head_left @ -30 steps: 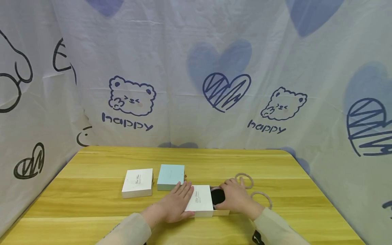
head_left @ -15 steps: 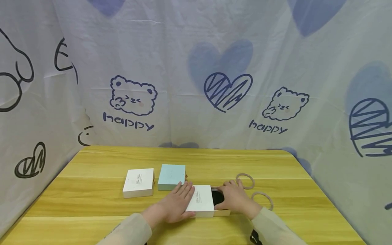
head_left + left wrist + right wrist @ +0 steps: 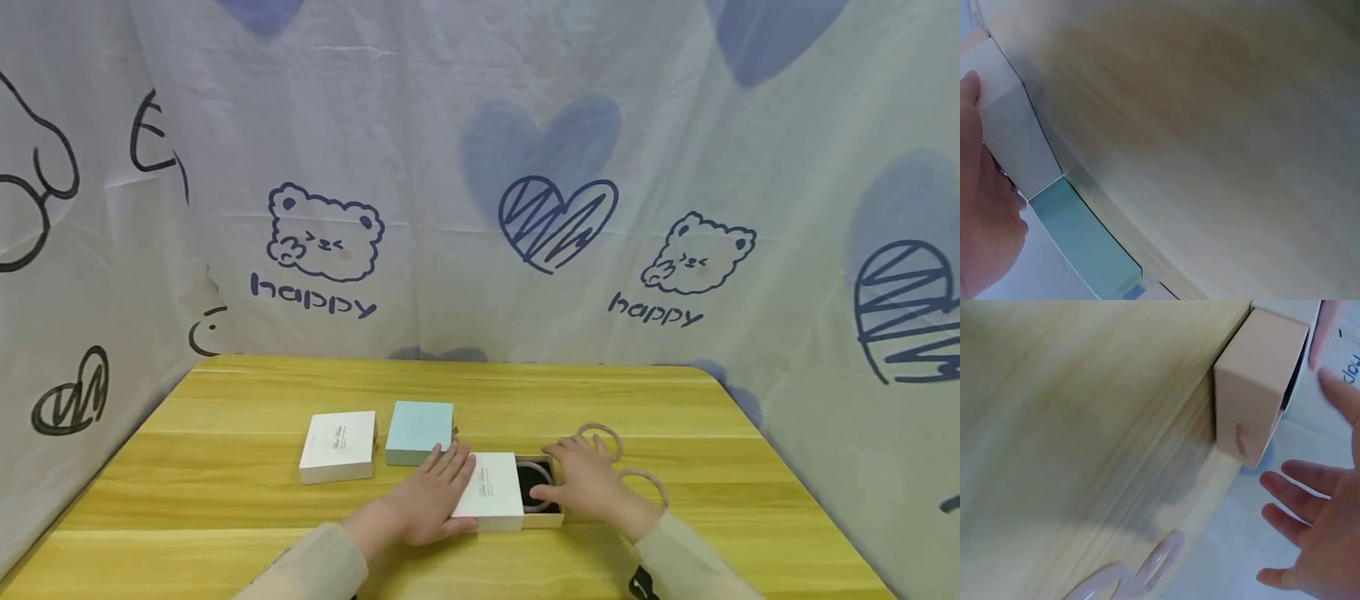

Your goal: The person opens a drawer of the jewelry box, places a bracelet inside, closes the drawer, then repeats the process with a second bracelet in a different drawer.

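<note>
A white box with script lettering lies near the table's front middle, its pinkish-tan drawer partly pulled out to the right. Inside the drawer, on a black lining, sits a pale ring like a bangle. My left hand rests on the box's left part with fingers straight; in the left wrist view the thumb touches its side. My right hand hovers by the drawer's right end, fingers spread and holding nothing, as the right wrist view shows. Two more bangles lie to its right: a far one and a nearer one.
Behind and left of the box stand a light blue box and another white box, both closed. The wooden table meets a printed cloth backdrop at its far edge.
My right hand has let go of the bangle in the drawer and drawn back to the right, its fingers opening. The left hand stays on the box.
</note>
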A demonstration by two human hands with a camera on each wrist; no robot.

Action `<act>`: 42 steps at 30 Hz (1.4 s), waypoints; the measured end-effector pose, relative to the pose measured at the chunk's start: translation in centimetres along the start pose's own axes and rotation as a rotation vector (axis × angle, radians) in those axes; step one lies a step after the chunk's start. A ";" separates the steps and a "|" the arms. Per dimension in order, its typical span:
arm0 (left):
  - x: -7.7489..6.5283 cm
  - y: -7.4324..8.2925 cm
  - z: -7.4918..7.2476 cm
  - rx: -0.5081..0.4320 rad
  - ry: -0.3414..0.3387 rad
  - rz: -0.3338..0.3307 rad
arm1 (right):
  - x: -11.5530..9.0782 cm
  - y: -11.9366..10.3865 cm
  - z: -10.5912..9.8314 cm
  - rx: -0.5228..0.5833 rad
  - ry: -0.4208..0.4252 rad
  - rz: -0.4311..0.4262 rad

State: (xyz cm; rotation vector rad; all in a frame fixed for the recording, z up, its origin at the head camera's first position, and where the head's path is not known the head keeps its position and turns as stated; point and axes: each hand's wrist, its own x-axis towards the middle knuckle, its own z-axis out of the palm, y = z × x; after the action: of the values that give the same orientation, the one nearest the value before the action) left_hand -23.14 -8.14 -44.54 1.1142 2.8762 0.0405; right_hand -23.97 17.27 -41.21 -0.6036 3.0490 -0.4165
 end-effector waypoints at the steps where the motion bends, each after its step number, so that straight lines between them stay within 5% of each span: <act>1: -0.1 -0.1 0.0 -0.016 0.009 0.001 | -0.1 0.2 -0.1 0.022 -0.012 0.003; 8: -1.4 -0.9 -0.9 -0.071 0.090 0.005 | -1.4 1.8 0.3 0.090 -0.084 -0.060; 20: -2.2 -0.9 -0.4 0.110 0.236 0.053 | -1.8 2.2 1.3 0.013 -0.050 -0.105; 42: -1.1 -0.2 -2.3 0.164 0.161 0.041 | -0.6 -0.3 1.5 -0.003 -0.089 -0.143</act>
State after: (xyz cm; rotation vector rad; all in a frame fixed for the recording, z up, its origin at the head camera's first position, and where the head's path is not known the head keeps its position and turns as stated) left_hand -22.59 -9.01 -42.23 1.2528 3.0450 -0.1120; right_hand -23.26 16.87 -42.60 -0.8206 2.9335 -0.3762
